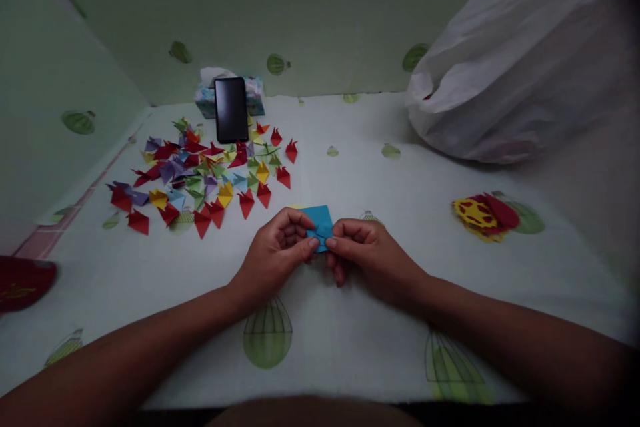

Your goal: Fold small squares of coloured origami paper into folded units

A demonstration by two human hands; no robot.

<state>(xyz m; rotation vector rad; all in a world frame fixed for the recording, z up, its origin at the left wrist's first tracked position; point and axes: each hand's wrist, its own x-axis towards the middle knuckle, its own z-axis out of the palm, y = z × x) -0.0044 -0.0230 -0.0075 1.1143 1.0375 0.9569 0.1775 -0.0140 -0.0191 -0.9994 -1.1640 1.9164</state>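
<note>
A small blue paper [321, 220] is pinched between both hands just above the white cloth with green balloon prints [350, 347]. My left hand [278, 250] grips its left edge, fingers curled and thumb pressed on top. Closed on the right edge is my right hand [365, 253], thumb meeting the left thumb at a fold. A sliver of yellow paper shows under the blue one. Behind the hands lies a spread of several folded paper pieces [200, 173] in red, purple, yellow, green and blue.
A black phone [231, 109] leans against a tissue box [210, 99] at the back. A large white plastic bag [520, 60] fills the back right. A red and yellow paper stack [483, 213] lies at right. A dark red object [23, 280] sits at the left edge.
</note>
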